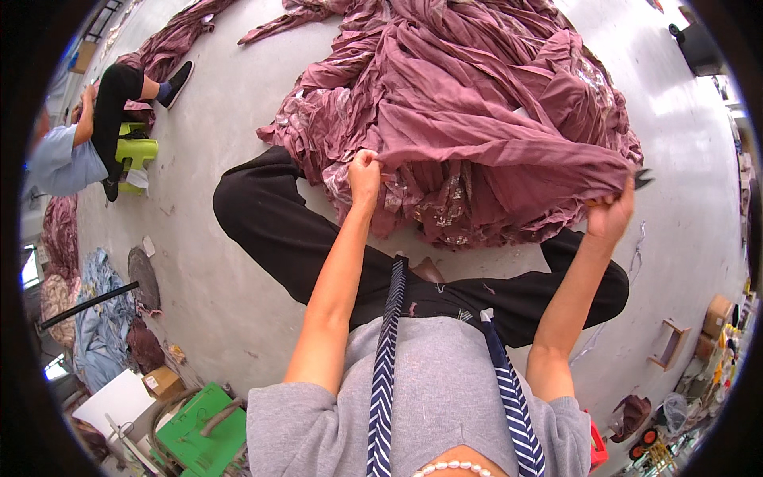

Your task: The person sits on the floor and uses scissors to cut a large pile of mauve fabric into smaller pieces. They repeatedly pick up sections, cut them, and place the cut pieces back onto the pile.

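Mauve cloth (pixel 477 119), soft, creased, shiny-flecked, heaped on smooth floor (pixel 214 294) beyond the sitter's bent legs (pixel 266 219) | left hand (pixel 366 176): reaching far, fingers pinching cloth edge | right hand (pixel 610 216): wrist raised, fingers curled on cloth, dark blades (pixel 644 180) jutting right

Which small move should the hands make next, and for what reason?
Perhaps slide the left hand along the mauve fabric toward the right hand: the fabric stretches between both, and the right hand's dark-tipped tool points away from it.
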The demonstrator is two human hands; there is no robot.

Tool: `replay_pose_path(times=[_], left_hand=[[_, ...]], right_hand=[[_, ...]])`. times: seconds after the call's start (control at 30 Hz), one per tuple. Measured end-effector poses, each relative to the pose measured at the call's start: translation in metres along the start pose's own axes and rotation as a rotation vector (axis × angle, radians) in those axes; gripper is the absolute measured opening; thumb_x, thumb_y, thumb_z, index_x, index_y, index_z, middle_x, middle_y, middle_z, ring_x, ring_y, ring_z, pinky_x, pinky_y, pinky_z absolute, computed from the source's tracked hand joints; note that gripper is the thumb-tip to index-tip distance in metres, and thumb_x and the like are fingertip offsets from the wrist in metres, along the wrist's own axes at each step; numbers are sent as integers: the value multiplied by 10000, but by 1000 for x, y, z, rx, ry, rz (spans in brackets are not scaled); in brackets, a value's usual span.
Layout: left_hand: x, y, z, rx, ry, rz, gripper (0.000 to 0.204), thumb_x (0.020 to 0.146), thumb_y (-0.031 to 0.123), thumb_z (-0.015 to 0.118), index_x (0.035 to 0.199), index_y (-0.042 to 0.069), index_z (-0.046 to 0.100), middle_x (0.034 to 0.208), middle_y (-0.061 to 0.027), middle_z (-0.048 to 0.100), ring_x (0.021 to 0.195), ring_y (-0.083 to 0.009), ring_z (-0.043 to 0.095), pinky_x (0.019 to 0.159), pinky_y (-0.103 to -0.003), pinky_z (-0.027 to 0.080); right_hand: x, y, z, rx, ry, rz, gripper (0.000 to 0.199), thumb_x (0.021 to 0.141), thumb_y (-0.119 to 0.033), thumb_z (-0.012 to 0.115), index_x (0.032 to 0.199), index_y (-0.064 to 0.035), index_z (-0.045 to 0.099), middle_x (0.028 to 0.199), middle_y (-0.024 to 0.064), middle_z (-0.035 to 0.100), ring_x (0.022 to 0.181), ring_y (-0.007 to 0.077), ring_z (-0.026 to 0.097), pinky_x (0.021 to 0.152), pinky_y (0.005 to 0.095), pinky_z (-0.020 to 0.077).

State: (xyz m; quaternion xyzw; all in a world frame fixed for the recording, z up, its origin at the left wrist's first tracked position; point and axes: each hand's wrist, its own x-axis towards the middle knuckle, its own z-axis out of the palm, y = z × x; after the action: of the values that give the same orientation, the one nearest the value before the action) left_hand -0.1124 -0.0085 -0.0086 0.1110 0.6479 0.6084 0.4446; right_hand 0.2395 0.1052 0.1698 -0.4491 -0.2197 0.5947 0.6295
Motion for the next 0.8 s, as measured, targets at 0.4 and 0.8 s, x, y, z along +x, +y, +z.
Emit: replay_pose_path(times=[0.4,0.8], left_hand=[[-75,152,130,66,-753,377,77,762,8,520,822,-12,564,681,-8,573,622,-57,523,572,-205,445],[-10,85,16,-88,79,373,150,835,-6,519,980,-24,550,843,-114,659,705,-137,624,636,-238,499]], right_hand=[[-26,101,68,-552,-733,-48,308,830,-76,629,1114,9,548,918,-6,578,761,32,512,635,166,412],[124,-98,20,-271,-132,-346,205,876,-167,581,1006,-9,595,872,72,611,751,207,598,659,322,505]])
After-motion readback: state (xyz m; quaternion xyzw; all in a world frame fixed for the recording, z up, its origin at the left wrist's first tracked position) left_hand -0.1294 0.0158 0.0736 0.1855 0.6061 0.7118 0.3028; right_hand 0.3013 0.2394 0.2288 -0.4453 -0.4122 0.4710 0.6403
